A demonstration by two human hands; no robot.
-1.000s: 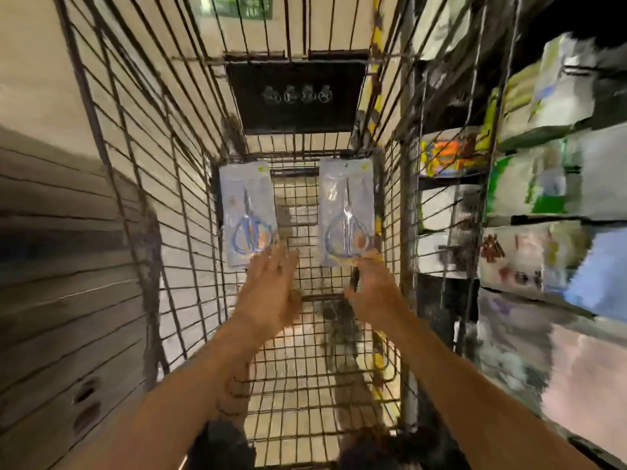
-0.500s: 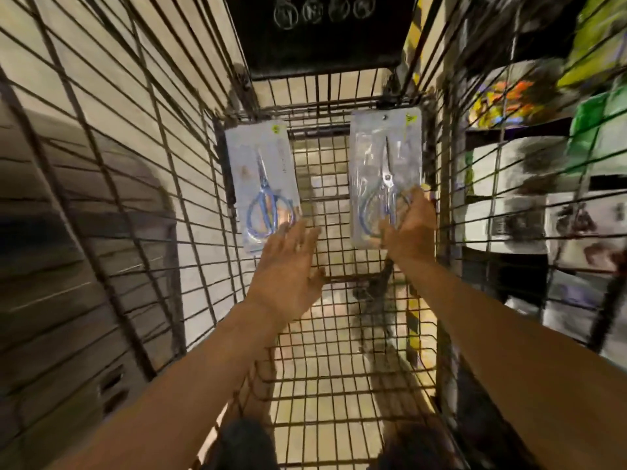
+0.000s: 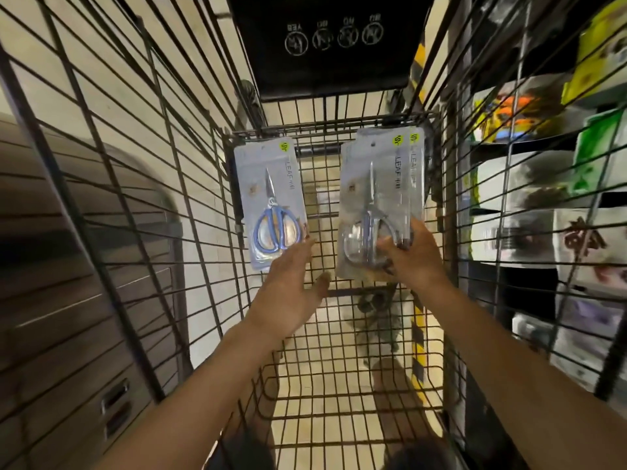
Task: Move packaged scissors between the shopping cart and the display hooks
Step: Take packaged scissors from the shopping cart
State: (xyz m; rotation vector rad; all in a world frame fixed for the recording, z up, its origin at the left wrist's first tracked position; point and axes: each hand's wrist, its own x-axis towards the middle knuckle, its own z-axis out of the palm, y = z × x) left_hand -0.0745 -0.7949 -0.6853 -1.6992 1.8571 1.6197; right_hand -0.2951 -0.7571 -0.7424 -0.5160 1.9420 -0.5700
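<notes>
Lying in cart (image 3: 339,385), two scissor packs, right hand (image 3: 412,259) gripping perhaps two (image 3: 380,198), left hand (image 3: 291,290) open.

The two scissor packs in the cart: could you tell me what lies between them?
Only bare wire mesh of the cart's end wall separates the left pack and right pack, in the head view.

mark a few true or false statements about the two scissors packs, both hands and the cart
1. The right hand grips the lower end of the clear plastic scissors pack on the right. True.
2. The left hand pinches the blue-handled scissors pack on the left. False: its fingers are straight, reaching its lower edge.
3. Both packs lie inside the black wire shopping cart. True.
4. The left pack's scissors have red handles. False: blue.
5. The scissor tips point toward the person. False: away, handles nearest the hands.
</notes>
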